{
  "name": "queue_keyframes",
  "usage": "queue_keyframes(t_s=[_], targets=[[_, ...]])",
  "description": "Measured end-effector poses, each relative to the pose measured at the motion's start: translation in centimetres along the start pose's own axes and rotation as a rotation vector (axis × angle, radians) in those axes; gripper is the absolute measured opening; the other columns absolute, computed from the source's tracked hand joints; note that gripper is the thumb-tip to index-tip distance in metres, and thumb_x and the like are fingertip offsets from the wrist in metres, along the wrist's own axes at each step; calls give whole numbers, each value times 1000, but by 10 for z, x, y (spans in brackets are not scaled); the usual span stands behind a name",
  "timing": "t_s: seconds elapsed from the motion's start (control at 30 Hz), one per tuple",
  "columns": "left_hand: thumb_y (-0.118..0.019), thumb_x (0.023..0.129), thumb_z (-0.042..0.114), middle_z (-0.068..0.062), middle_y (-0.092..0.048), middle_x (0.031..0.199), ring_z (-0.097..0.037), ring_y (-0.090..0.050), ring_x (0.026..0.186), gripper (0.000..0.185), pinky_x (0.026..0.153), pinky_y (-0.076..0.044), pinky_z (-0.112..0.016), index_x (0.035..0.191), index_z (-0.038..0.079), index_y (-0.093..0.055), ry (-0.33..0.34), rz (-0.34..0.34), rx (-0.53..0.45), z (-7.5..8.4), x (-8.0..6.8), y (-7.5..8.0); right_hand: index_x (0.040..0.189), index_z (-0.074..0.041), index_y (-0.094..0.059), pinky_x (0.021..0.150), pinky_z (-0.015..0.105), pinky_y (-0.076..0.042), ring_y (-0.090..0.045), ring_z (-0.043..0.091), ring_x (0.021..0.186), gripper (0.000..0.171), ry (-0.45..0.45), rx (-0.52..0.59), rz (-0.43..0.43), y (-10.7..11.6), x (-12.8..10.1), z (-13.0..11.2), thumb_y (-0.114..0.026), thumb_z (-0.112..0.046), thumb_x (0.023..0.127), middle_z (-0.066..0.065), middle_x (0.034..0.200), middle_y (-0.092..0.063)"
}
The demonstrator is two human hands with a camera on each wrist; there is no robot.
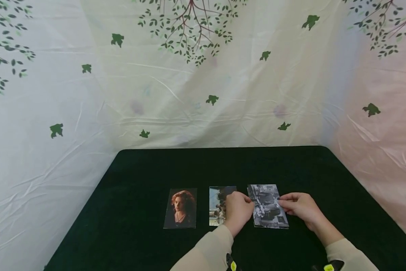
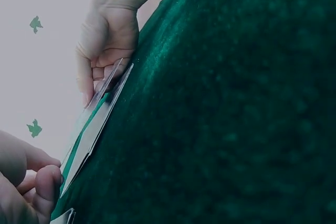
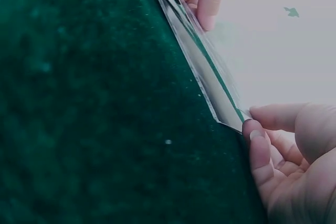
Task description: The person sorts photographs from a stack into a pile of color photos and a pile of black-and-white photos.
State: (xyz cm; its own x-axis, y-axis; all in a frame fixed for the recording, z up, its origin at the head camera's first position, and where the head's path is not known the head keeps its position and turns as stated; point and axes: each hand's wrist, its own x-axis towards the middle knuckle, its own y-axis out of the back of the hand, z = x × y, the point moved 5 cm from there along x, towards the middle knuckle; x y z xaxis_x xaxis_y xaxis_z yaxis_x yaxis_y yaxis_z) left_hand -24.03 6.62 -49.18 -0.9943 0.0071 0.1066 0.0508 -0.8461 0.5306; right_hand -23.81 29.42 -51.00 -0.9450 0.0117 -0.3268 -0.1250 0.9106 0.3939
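A small stack of glossy black-and-white photo prints [image 1: 269, 206] is being held at both side edges on the dark green velvet-covered table [image 1: 138, 169]. Its left edge is being pinched by the left hand [image 1: 238, 210], with fingers curled onto the print, and its right edge is being gripped by the right hand [image 1: 299, 207], thumb above and fingers tucked under the edge. The stack is lying flat or nearly flat on the cloth, at the right end of a row of three pictures near the front of the table.

In the left wrist view the prints [image 2: 97, 121] are being seen edge-on as several thin sheets slightly fanned apart, with the far hand [image 2: 107, 40] closed around their far end. In the right wrist view the same sheets [image 3: 205, 72] are being shown resting on the green pile, with the right fingertips [image 3: 257, 140] pressed at the near corner.

Just left of the stack, a colour photo print with a pale sky [image 1: 218, 205] is being partly covered by the left hand. Further left, and apart from it, a portrait photo print of a red-haired person on a dark ground [image 1: 180, 208] is lying flat. A pale curtain printed with green leaves and branches [image 1: 203, 75] is hanging behind the table.
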Motion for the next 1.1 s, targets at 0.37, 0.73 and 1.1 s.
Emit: queue_keyframes(t_s=[0.37,0.73,1.1], targets=[[-74,79,10,11,-57,54,-5,-50,50,14,49,-43,-23,66,13,-74,15,-37,36,-5,2,-4,110,-5,-68,68,35,-50,-60,21,84,39,9,-113,49,-1,0,1,-72,-36,85,6,97,-66],[-76,78,11,12,-57,54,-4,-50,52,13,50,-43,-23,65,13,-74,-20,-32,51,-8,4,-6,108,-6,-69,66,35,-50,-60,21,81,37,1,-168,67,-1,2,2,-72,-35,85,7,97,-64],[-76,77,10,11,-54,51,-4,-50,49,16,50,-43,-23,63,15,-72,28,-78,43,-12,4,-8,107,-5,-68,67,35,-51,-61,20,80,38,-4,-177,65,-2,3,4,-74,-34,83,6,92,-66]])
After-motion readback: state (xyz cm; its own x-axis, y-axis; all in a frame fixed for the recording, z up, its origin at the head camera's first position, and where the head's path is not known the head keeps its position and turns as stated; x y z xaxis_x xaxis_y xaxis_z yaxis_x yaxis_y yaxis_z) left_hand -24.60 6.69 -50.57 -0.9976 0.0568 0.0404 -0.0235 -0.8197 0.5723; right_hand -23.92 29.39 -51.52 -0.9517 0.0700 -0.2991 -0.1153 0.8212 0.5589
